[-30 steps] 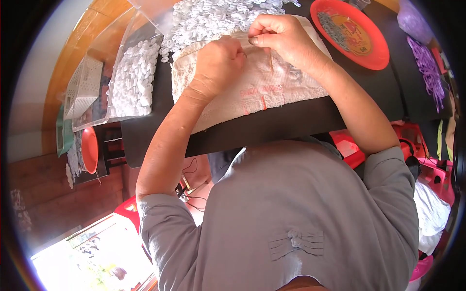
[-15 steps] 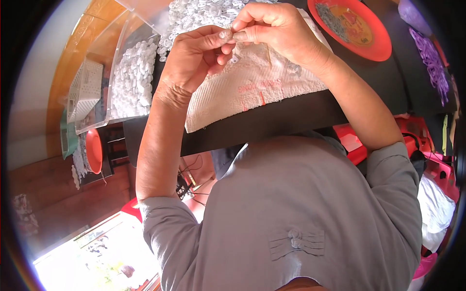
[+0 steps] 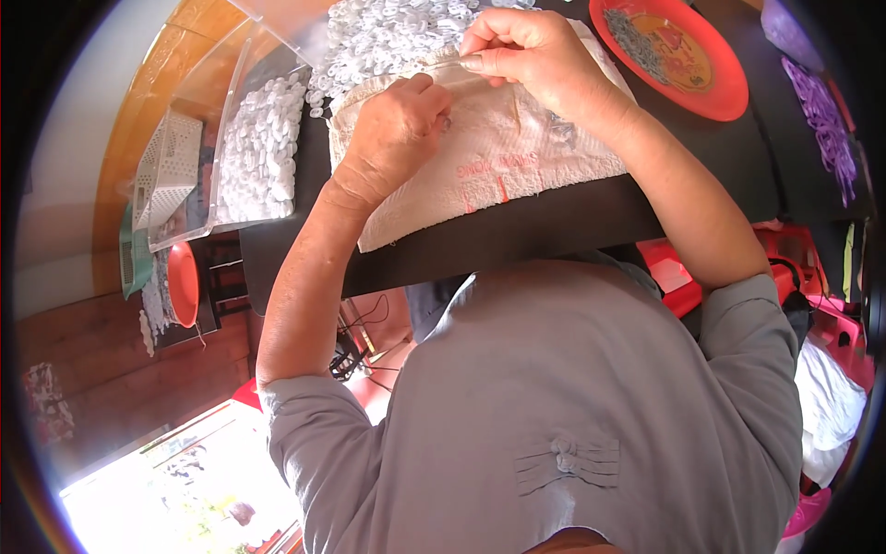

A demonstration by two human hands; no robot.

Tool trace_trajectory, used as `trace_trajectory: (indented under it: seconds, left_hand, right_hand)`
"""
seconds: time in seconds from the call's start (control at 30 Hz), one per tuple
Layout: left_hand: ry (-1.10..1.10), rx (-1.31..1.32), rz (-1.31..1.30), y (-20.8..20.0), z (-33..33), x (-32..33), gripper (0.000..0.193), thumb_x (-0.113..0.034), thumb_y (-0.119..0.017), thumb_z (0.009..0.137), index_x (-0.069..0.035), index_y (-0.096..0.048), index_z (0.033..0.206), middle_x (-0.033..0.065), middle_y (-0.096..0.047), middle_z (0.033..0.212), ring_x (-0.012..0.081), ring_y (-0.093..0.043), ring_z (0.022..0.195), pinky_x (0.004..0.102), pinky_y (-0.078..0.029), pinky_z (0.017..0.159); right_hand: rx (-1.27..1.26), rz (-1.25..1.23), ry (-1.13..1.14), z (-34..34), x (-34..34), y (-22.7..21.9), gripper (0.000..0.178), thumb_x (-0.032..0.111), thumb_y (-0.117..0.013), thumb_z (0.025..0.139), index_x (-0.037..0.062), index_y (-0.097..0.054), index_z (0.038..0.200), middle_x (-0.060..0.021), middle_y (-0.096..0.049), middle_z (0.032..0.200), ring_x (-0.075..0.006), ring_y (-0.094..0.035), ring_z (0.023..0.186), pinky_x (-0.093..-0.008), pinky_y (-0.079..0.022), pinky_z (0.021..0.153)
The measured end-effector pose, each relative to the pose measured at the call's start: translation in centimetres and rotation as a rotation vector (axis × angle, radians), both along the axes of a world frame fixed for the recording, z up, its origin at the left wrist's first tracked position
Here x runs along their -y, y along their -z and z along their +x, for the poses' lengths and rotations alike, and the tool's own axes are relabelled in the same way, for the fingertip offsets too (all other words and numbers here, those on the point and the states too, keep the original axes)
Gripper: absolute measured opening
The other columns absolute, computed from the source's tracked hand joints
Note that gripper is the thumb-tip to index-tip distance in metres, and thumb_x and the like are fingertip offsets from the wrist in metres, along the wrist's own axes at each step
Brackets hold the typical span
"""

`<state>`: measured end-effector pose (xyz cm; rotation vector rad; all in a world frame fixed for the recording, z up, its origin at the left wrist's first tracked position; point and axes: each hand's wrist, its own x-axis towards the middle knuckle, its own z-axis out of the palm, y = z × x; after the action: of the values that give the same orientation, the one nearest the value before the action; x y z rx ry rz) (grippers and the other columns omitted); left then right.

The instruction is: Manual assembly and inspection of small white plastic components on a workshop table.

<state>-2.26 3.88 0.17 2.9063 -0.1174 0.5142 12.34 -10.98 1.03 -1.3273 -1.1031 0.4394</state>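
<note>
Over the cream towel [image 3: 498, 138] my left hand [image 3: 399, 129] is closed, its back turned up and its fingers curled under. A tiny pale bit shows by its fingertips, but what it holds is hidden. My right hand [image 3: 535, 60] hovers above the towel's far part, thumb and forefinger pinched together. Whatever sits in that pinch is too small to name. Just beyond both hands lies a heap of small white ring-like plastic pieces [image 3: 392, 37]. To the right, a red plate [image 3: 734, 88] holds small grey metal-looking bits [image 3: 635, 42].
At the left stands a clear plastic bin [image 3: 220, 175] with white pieces [image 3: 260, 152] in it. A white perforated basket [image 3: 171, 166] is beside it. Purple cords [image 3: 817, 120] lie at the far right. The black table's near edge [image 3: 517, 231] runs before my body.
My hands have come apart from meeting fingertips. The left has turned over, back up, and dropped nearer the towel; the right has shifted slightly right and stays pinched.
</note>
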Motion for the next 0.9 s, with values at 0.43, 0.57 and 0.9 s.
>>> trace_trajectory:
  seconds: [0.43,0.57,0.9]
  left_hand:
    - [-0.142,-0.099,-1.788,-1.4,0.9,2.0,0.012,-0.004,-0.062,0.089,0.006,-0.062,0.094,0.0095,-0.063,0.079,0.014,-0.057,0.063,0.0246,-0.044,0.051]
    - [-0.152,-0.085,-1.745,-1.1,1.1,2.4,0.013,-0.003,-0.06,0.09,0.007,-0.06,0.098,0.0104,-0.063,0.079,0.0151,-0.059,0.063,0.0258,-0.044,0.049]
    - [-0.142,0.051,-1.782,-0.2,0.6,2.9,0.013,-0.006,-0.055,0.092,0.005,-0.057,0.099,0.0113,-0.062,0.081,0.0167,-0.059,0.064,0.0258,-0.043,0.05]
  right_hand:
    - [-0.087,-0.126,-0.049,-1.1,0.2,0.2,0.009,0.012,-0.057,0.093,0.0034,-0.059,0.093,0.0014,-0.058,0.077,-0.0057,-0.054,0.071,-0.0192,-0.043,0.062]
    - [-0.085,-0.131,-0.029,-1.0,0.4,-0.4,0.009,0.013,-0.057,0.093,0.004,-0.06,0.092,0.0025,-0.058,0.077,-0.0048,-0.054,0.072,-0.0199,-0.043,0.064]
    - [0.325,-0.198,0.094,-0.7,0.7,-0.5,0.009,0.008,-0.057,0.092,0.0001,-0.058,0.089,0.0002,-0.056,0.071,-0.0065,-0.051,0.067,-0.0231,-0.043,0.062]
